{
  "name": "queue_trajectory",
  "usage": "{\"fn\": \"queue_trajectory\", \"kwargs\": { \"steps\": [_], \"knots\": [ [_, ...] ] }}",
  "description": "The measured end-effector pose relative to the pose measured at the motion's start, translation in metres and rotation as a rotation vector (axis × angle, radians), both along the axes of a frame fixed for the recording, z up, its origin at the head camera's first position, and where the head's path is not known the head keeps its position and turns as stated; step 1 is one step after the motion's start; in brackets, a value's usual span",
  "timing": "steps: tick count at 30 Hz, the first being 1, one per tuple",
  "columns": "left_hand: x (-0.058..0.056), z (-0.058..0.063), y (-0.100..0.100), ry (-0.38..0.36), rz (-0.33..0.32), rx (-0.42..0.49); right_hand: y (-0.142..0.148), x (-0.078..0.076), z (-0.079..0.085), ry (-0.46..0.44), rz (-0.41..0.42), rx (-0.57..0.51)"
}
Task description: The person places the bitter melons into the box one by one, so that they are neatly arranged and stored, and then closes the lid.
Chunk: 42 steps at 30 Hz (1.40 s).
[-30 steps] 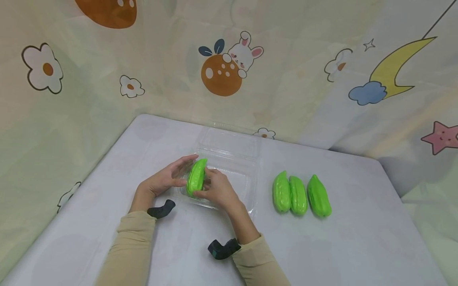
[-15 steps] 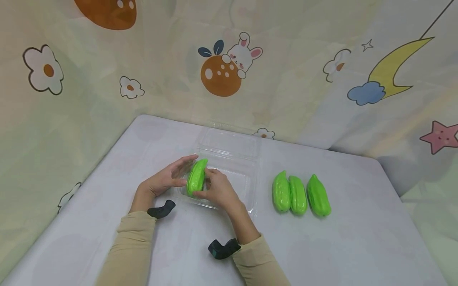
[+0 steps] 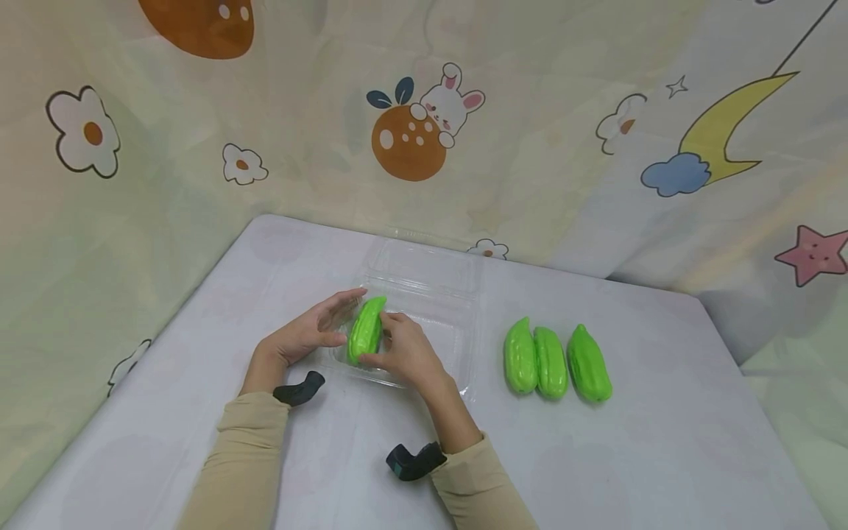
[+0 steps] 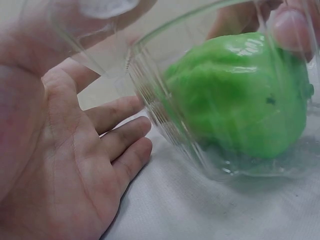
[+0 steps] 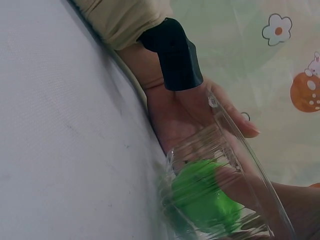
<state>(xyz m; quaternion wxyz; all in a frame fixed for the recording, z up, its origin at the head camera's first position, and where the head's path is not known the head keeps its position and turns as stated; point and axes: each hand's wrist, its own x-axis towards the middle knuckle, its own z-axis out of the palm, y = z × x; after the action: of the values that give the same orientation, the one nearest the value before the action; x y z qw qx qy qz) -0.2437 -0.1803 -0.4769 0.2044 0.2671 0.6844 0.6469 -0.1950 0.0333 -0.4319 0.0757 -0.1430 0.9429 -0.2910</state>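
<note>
In the head view, my right hand (image 3: 409,352) holds a bright green ridged fruit (image 3: 366,331), shaped like a small star fruit, between thumb and fingers. The fruit lies lengthwise along the left side of a clear plastic clamshell box (image 3: 433,335), whose lid is laid back. At the box's left wall, my left hand (image 3: 299,328) has its fingers extended and thumb apart. The left wrist view puts this left hand (image 4: 70,145) outside the wall, fingertips right at it, with the fruit (image 4: 235,95) behind the plastic. Part of the right thumb (image 4: 291,29) overlaps the fruit's top there.
Three more green ridged fruits (image 3: 551,363) lie on the white-covered table (image 3: 649,456) to the right of the box. The lid (image 3: 424,261) extends toward the back edge. A patterned cloth (image 3: 298,88) hangs behind the table. Black brackets (image 3: 416,462) sit at both wrists.
The fruit in the right hand has shifted very slightly right inside the box. Both hands stay in nearly the same place, and the three other fruits lie as before.
</note>
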Motion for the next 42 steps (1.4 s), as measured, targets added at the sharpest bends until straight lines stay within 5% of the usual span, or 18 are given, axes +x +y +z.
{"fn": "queue_trajectory", "kwargs": {
  "steps": [21,42],
  "knots": [
    [0.0,-0.001,0.001,-0.002,0.006,-0.003,0.005,0.003,0.008,0.004,-0.017,0.008],
    [-0.003,-0.003,-0.001,-0.002,-0.003,-0.001,0.043,0.014,0.031,0.037,-0.032,-0.15]
  ]
}}
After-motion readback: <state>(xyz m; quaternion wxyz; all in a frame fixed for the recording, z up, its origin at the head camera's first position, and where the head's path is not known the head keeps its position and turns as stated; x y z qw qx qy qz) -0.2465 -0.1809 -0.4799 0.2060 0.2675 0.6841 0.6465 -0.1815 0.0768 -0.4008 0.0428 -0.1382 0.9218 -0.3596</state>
